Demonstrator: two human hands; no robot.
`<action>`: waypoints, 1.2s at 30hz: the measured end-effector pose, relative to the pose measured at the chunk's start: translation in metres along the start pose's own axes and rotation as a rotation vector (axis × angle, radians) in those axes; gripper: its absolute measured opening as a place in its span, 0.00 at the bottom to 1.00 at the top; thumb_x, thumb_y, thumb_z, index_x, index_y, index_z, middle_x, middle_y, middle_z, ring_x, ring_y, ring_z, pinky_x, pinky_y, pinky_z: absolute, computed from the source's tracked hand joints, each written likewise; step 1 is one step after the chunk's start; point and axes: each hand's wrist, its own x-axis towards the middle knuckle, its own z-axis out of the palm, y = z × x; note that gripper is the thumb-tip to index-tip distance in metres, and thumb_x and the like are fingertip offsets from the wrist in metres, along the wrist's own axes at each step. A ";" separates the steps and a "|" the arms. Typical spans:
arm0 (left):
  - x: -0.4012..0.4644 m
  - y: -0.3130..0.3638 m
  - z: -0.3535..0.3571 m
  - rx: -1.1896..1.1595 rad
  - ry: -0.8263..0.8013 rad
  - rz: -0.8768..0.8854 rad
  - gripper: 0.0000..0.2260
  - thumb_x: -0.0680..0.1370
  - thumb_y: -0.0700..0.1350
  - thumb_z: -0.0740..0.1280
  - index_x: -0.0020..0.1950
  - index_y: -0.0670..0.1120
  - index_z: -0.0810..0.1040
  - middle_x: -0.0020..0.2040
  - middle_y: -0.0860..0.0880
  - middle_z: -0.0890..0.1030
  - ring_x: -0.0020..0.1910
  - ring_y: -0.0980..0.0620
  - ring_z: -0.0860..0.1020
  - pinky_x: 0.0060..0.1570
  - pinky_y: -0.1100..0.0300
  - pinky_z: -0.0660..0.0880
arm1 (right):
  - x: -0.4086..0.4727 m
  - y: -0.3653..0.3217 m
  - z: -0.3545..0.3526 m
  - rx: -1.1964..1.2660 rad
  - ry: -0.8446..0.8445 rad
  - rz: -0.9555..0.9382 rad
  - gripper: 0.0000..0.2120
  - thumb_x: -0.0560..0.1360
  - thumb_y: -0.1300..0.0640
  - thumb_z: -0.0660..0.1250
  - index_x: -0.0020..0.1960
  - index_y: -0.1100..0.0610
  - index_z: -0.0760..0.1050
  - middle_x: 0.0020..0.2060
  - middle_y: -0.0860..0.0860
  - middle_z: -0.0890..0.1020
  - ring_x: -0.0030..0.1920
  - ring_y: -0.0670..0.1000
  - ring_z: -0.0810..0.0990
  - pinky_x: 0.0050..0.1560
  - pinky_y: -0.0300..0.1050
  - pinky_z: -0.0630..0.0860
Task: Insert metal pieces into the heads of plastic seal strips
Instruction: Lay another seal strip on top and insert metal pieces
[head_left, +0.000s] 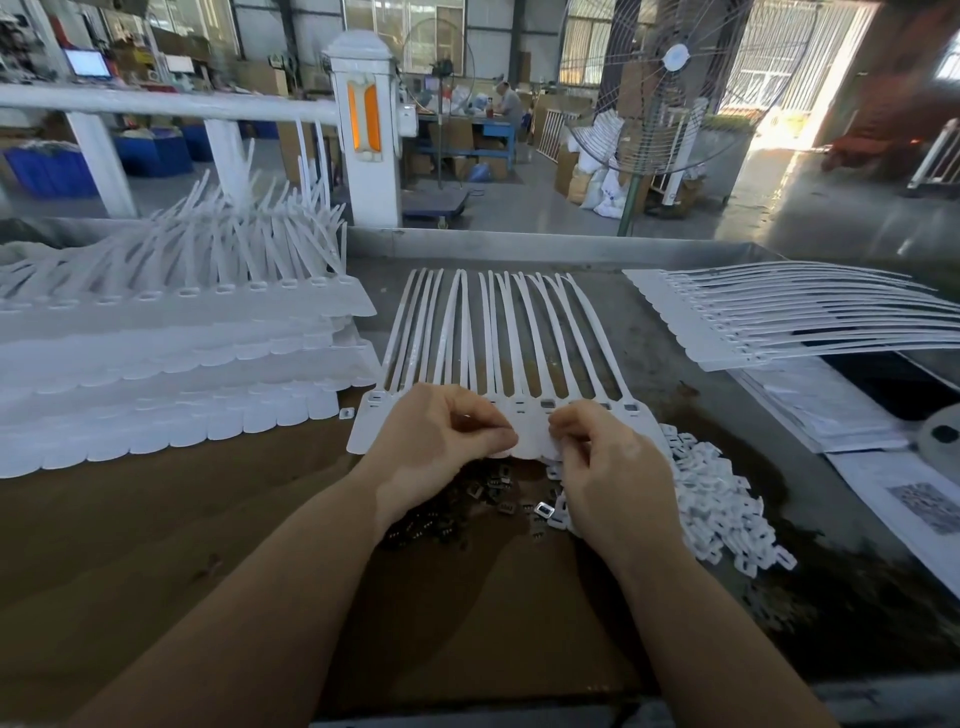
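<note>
I see left hand (441, 436) grip pinched on seal strip sheet (498, 364) tag edge | right hand (602, 457) pinching same edge alongside | metal pieces (467, 499) heaped on desk (156, 519) beneath both wrists

- Sheet of seal strips (498, 338): white plastic, joined side by side, flat on the bench at centre, tails pointing away, heads in a row at the near edge. Some head slots show a dark metal insert, e.g. far right; middle heads hidden.
- Metal pieces (483, 493): small dark clips, loose heap on brown cardboard just below the heads.
- White plastic caps (727, 499): loose pile right of the metal heap.
</note>
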 end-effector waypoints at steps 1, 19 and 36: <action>0.001 -0.001 0.000 -0.010 0.015 -0.012 0.03 0.70 0.41 0.75 0.40 0.49 0.84 0.41 0.56 0.83 0.42 0.65 0.79 0.44 0.77 0.71 | 0.000 0.000 0.000 0.000 -0.001 0.000 0.07 0.77 0.60 0.62 0.52 0.55 0.78 0.47 0.48 0.83 0.49 0.49 0.79 0.51 0.47 0.75; 0.002 -0.006 0.003 -0.039 0.019 -0.078 0.07 0.74 0.39 0.71 0.47 0.52 0.81 0.45 0.55 0.82 0.40 0.61 0.81 0.44 0.71 0.76 | 0.001 -0.001 0.001 -0.028 -0.016 0.010 0.08 0.78 0.57 0.61 0.53 0.53 0.77 0.47 0.48 0.82 0.48 0.48 0.79 0.51 0.45 0.75; 0.053 0.013 0.022 0.108 0.028 -0.188 0.02 0.74 0.43 0.71 0.42 0.49 0.83 0.44 0.52 0.82 0.46 0.58 0.78 0.47 0.63 0.74 | 0.000 0.000 -0.001 0.003 -0.025 0.021 0.08 0.78 0.57 0.61 0.53 0.53 0.77 0.46 0.48 0.83 0.48 0.50 0.79 0.48 0.46 0.74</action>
